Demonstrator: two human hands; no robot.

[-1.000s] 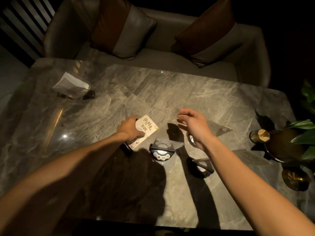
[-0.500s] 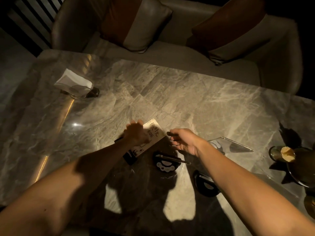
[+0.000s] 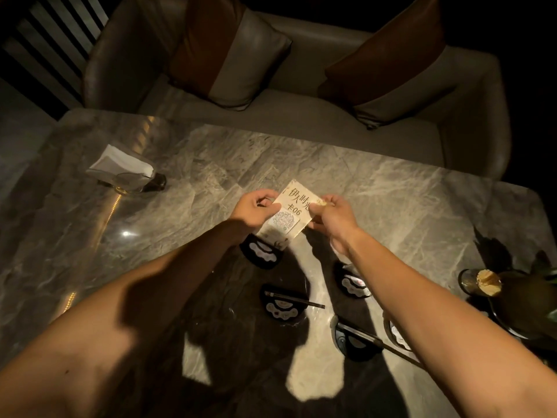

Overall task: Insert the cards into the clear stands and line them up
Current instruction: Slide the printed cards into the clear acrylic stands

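A cream card (image 3: pixel 291 217) with black characters, "06" and a QR code is held up over the marble table (image 3: pixel 391 206). My left hand (image 3: pixel 256 211) pinches its left edge and my right hand (image 3: pixel 330 217) pinches its right edge. The card's lower end sits over a stand with a dark base (image 3: pixel 261 255); its clear panel is hard to make out. Three more dark-based clear stands rest nearer me: one in the middle (image 3: pixel 281 306), one under my right forearm (image 3: pixel 352 283), one at the front right (image 3: pixel 355 340).
A napkin holder with white napkins (image 3: pixel 123 168) stands at the table's far left. A dark vase with leaves and a small cup (image 3: pixel 482 285) stand at the right edge. A sofa with two cushions (image 3: pixel 229 55) lies beyond the table.
The card was lying on the table under my left hand. It is now lifted, and my right hand has come across and gripped its right edge.
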